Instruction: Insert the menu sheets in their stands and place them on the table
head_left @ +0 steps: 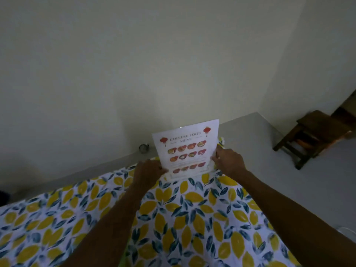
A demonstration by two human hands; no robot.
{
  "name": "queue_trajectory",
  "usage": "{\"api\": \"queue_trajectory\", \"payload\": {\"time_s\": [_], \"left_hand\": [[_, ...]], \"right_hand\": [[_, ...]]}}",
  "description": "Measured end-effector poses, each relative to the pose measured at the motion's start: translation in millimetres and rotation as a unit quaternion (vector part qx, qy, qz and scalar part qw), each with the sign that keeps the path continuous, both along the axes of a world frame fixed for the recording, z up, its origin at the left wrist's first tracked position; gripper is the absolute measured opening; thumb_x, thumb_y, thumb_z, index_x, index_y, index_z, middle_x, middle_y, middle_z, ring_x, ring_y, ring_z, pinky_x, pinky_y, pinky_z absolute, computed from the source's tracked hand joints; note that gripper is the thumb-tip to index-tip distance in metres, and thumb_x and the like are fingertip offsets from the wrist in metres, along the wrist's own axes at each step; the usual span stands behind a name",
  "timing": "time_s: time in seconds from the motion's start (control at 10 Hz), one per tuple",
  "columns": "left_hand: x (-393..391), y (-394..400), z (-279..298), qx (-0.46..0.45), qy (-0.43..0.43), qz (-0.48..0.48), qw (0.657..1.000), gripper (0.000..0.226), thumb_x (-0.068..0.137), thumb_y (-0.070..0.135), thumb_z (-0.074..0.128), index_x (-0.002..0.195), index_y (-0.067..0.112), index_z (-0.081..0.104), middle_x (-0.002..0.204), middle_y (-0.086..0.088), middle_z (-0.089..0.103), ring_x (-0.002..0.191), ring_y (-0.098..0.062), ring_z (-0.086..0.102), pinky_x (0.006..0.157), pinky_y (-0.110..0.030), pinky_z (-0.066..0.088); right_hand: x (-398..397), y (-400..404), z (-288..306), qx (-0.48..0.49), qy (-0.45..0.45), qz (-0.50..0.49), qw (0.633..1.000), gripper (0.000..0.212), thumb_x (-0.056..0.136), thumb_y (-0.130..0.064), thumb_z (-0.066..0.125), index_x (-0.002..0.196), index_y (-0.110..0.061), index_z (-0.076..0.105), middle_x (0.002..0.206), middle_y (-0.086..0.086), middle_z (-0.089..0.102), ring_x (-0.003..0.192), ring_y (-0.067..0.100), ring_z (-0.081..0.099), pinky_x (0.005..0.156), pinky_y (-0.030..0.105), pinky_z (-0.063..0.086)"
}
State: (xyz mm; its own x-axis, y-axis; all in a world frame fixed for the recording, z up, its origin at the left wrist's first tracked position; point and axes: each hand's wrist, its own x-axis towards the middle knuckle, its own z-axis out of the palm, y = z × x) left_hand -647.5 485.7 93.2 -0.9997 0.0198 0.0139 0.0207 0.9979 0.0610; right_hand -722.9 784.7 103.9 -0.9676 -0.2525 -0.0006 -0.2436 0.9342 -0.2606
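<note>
Forearms reach forward from the bottom edge, both bare, crossing over the table (192, 218), which is covered by a cloth printed with yellow lemons and dark blue leaves. Cloth surface near the camera is bare.

Left hand (148, 173) grips the lower left edge of the menu sheet (186, 149), fingers curled round it, thumb side toward the page. Right hand (227, 160) holds the right edge slightly higher up, fingertips pinched on the paper's margin.

Menu sheet stands nearly upright at the far edge of the table, tilted a little to the left, printed "CHINESE FOOD MENU" with red lanterns and rows of dish photos. Its bottom sits in a clear stand (189, 173); stand's outline is faint and hard to trace. Whether the stand's base touches the cloth cannot be told.

Behind the sheet, a small yellow-white item peeks out by the right hand; too hidden to identify. Beyond the table, a small round metal object (144, 148) sits on the grey floor against the wall (134, 64). Far right, a dark wooden stool (316, 135) stands well apart from the table.
</note>
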Motion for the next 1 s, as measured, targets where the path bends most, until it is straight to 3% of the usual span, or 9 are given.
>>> {"api": "queue_trajectory", "payload": {"time_s": [0.1,0.2,0.4,0.5,0.7,0.8,1.0], "left_hand": [[-44,28,-5,0.035,-0.003,0.003,0.999,0.044,0.086,0.059,0.051,0.086,0.022,0.074,0.081,0.003,0.076,0.063,-0.013,0.066,0.058,-0.026,0.046],[-74,45,-12,0.048,-0.004,0.006,0.999,0.040,0.088,0.055,0.054,0.082,0.021,0.074,0.073,0.005,0.074,0.052,-0.007,0.058,0.051,-0.021,0.038],[-111,64,-35,0.047,-0.018,0.018,0.999,0.045,0.086,0.055,0.059,0.071,0.014,0.070,0.064,-0.002,0.071,0.050,-0.017,0.061,0.058,-0.031,0.053],[-121,70,-42,0.050,-0.018,0.026,0.998,0.043,0.088,0.053,0.060,0.070,0.015,0.068,0.063,-0.001,0.069,0.050,-0.018,0.060,0.056,-0.029,0.051],[-132,73,-55,0.121,-0.028,0.064,0.990,0.028,0.093,0.043,0.055,0.089,0.017,0.066,0.073,0.004,0.069,0.054,-0.014,0.057,0.058,-0.025,0.045],[-134,73,-59,0.126,-0.026,0.071,0.989,0.030,0.094,0.043,0.052,0.093,0.015,0.062,0.078,-0.001,0.070,0.060,-0.020,0.064,0.064,-0.033,0.056],[-131,75,-66,0.133,-0.015,0.071,0.988,0.042,0.091,0.051,0.051,0.111,0.015,0.054,0.091,-0.006,0.073,0.068,-0.024,0.068,0.066,-0.041,0.060]], "right_hand": [[-41,23,-5,-0.007,0.003,-0.022,1.000,0.034,0.095,-0.043,0.051,0.112,-0.012,0.051,0.098,0.017,0.068,0.087,0.037,0.065,0.073,0.043,0.054],[-73,36,-15,-0.013,-0.001,-0.037,0.999,0.033,0.094,-0.043,0.050,0.109,-0.014,0.050,0.097,0.015,0.069,0.084,0.036,0.066,0.073,0.043,0.056],[-113,47,-37,0.000,-0.010,-0.044,0.999,0.032,0.094,-0.042,0.052,0.106,-0.012,0.050,0.094,0.017,0.067,0.083,0.038,0.065,0.073,0.044,0.055],[-128,48,-47,-0.005,-0.010,-0.048,0.999,0.031,0.095,-0.042,0.051,0.105,-0.013,0.049,0.094,0.016,0.067,0.081,0.037,0.065,0.073,0.044,0.055],[-138,43,-63,-0.044,-0.017,-0.056,0.997,0.027,0.097,-0.039,0.047,0.105,-0.014,0.047,0.095,0.012,0.069,0.079,0.034,0.066,0.072,0.044,0.056],[-137,39,-64,-0.058,-0.020,-0.067,0.996,0.026,0.097,-0.037,0.045,0.106,-0.012,0.048,0.094,0.015,0.068,0.080,0.035,0.065,0.073,0.046,0.056],[-132,41,-65,-0.056,-0.043,-0.078,0.994,0.028,0.097,-0.038,0.043,0.111,-0.015,0.049,0.097,0.014,0.069,0.080,0.033,0.067,0.076,0.047,0.057]]}}
